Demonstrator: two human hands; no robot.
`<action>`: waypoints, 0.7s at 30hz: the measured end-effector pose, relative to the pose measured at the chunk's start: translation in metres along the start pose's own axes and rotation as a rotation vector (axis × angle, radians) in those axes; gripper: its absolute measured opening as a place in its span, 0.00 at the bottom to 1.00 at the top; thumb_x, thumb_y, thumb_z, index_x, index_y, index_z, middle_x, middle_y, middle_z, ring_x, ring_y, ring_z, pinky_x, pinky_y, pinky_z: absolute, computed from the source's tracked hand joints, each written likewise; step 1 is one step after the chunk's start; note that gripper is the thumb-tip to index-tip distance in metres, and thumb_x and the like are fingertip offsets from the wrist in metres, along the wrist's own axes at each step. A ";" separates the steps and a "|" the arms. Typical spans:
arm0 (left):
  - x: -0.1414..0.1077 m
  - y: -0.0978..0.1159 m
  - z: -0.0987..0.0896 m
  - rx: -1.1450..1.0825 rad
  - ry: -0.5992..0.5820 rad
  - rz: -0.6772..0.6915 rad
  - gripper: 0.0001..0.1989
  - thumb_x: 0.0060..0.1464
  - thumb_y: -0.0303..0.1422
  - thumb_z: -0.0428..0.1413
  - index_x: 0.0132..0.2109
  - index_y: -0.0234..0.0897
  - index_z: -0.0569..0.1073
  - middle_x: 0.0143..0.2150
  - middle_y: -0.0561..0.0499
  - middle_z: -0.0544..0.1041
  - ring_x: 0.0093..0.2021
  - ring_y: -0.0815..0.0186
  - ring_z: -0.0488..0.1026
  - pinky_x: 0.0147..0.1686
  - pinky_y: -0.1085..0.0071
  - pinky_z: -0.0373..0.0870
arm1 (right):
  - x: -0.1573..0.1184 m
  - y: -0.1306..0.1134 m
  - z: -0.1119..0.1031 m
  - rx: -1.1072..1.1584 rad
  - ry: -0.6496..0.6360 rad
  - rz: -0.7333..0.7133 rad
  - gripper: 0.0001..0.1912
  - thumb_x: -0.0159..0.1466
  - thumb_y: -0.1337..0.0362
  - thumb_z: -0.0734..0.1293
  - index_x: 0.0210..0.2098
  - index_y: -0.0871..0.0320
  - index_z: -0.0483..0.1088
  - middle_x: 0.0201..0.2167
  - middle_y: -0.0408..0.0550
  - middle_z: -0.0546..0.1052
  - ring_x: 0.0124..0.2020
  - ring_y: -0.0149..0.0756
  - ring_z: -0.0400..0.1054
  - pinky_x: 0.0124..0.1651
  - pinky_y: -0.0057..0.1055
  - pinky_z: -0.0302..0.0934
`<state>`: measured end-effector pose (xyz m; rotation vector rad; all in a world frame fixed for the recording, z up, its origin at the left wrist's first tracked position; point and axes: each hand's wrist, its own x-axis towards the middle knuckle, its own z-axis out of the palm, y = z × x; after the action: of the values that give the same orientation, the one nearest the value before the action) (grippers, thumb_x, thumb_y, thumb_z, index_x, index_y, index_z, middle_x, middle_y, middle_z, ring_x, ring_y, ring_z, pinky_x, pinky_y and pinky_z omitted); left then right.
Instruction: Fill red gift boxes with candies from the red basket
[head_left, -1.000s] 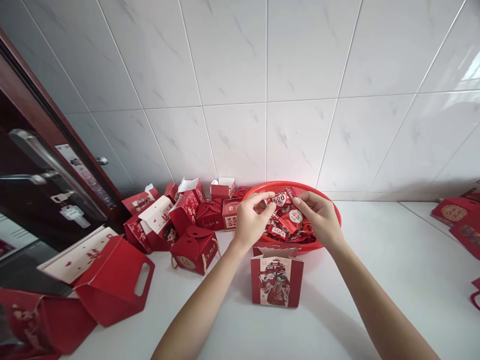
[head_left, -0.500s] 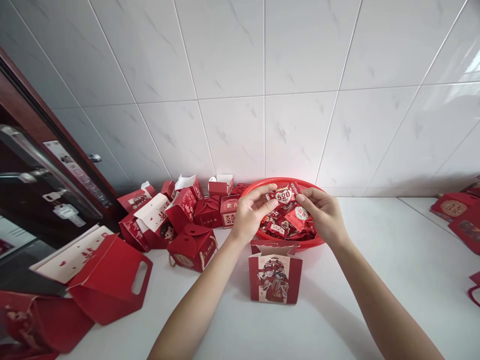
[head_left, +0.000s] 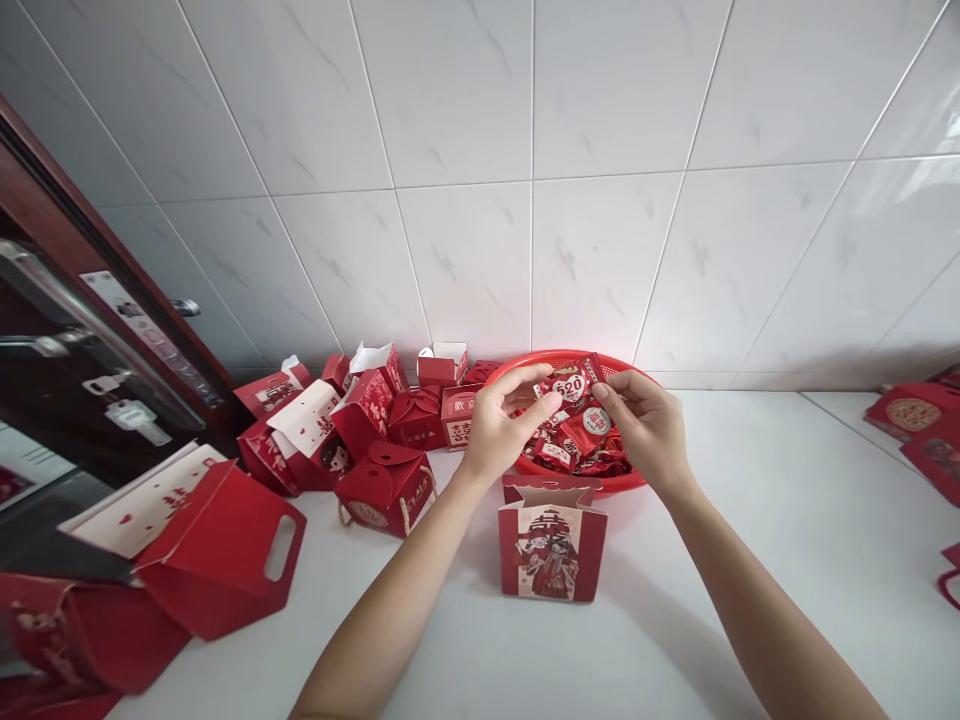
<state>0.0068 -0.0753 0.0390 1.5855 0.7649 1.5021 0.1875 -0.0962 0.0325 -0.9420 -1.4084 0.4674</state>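
Over a red plastic basket of wrapped candies, my left hand pinches the left end of a red candy marked 520. My right hand is closed too, its thumb and fingers pressed together at the right side; the held items there are a red wrapper with a round white label, partly touching its thumb, and its hold is hard to tell. In front of the basket stands an upright open-topped red box with a printed couple on its front.
Several red gift boxes crowd the left side of the white table. More red packages lie at the far right. A dark door with keys is at the left, and a tiled wall rises behind.
The view has shifted slightly. Both hands stay over the basket in nearly the same pose, and the 520 candy has tilted a little.
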 end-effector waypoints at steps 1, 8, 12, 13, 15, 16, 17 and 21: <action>-0.001 0.000 0.000 0.031 0.000 0.024 0.17 0.51 0.39 0.68 0.47 0.39 0.82 0.51 0.45 0.84 0.49 0.55 0.81 0.51 0.59 0.78 | -0.001 0.000 0.001 -0.019 0.001 -0.015 0.22 0.64 0.43 0.71 0.28 0.55 0.70 0.21 0.41 0.69 0.21 0.31 0.60 0.22 0.29 0.56; -0.006 0.005 0.005 0.198 0.028 0.122 0.14 0.54 0.40 0.68 0.47 0.42 0.84 0.48 0.46 0.84 0.52 0.55 0.80 0.56 0.57 0.75 | -0.007 -0.003 0.004 -0.140 -0.019 -0.082 0.17 0.68 0.50 0.68 0.30 0.54 0.69 0.22 0.42 0.71 0.21 0.31 0.61 0.23 0.30 0.57; -0.006 0.005 0.005 0.126 0.036 0.051 0.12 0.53 0.39 0.68 0.43 0.40 0.84 0.45 0.46 0.85 0.48 0.55 0.81 0.53 0.56 0.76 | -0.008 -0.004 0.006 -0.180 -0.027 -0.132 0.13 0.69 0.55 0.67 0.30 0.54 0.69 0.22 0.41 0.71 0.21 0.31 0.60 0.24 0.30 0.57; -0.005 0.004 0.005 0.101 0.037 0.031 0.11 0.53 0.39 0.68 0.42 0.40 0.85 0.45 0.46 0.85 0.48 0.55 0.81 0.53 0.56 0.76 | -0.009 -0.004 0.007 -0.178 -0.032 -0.137 0.12 0.69 0.56 0.67 0.30 0.54 0.68 0.22 0.41 0.71 0.21 0.31 0.60 0.24 0.30 0.57; -0.005 0.004 0.005 0.049 0.048 -0.001 0.11 0.51 0.38 0.69 0.41 0.40 0.85 0.43 0.47 0.85 0.46 0.55 0.81 0.52 0.56 0.76 | -0.009 -0.004 0.007 -0.179 -0.038 -0.138 0.12 0.69 0.56 0.66 0.30 0.53 0.68 0.22 0.42 0.71 0.21 0.31 0.60 0.24 0.30 0.57; -0.004 0.005 0.005 0.022 0.053 -0.019 0.11 0.50 0.38 0.69 0.40 0.40 0.85 0.42 0.47 0.85 0.45 0.55 0.81 0.51 0.56 0.77 | -0.009 -0.004 0.008 -0.181 -0.039 -0.137 0.12 0.69 0.56 0.66 0.30 0.53 0.68 0.22 0.42 0.72 0.21 0.31 0.60 0.24 0.31 0.57; -0.004 0.005 0.005 -0.003 0.055 -0.042 0.11 0.49 0.38 0.70 0.39 0.40 0.85 0.41 0.47 0.85 0.44 0.56 0.81 0.50 0.56 0.77 | -0.009 -0.004 0.008 -0.184 -0.041 -0.136 0.12 0.69 0.56 0.66 0.30 0.53 0.68 0.22 0.42 0.72 0.21 0.32 0.61 0.24 0.31 0.57; -0.003 0.008 0.005 -0.045 0.035 -0.122 0.13 0.46 0.38 0.71 0.40 0.39 0.85 0.40 0.47 0.85 0.42 0.56 0.82 0.47 0.57 0.78 | -0.009 -0.003 0.007 -0.195 -0.041 -0.139 0.13 0.70 0.55 0.66 0.30 0.53 0.68 0.23 0.42 0.72 0.21 0.32 0.62 0.24 0.31 0.58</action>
<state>0.0102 -0.0829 0.0448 1.4569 0.8273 1.4516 0.1783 -0.1028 0.0283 -0.9864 -1.5660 0.2494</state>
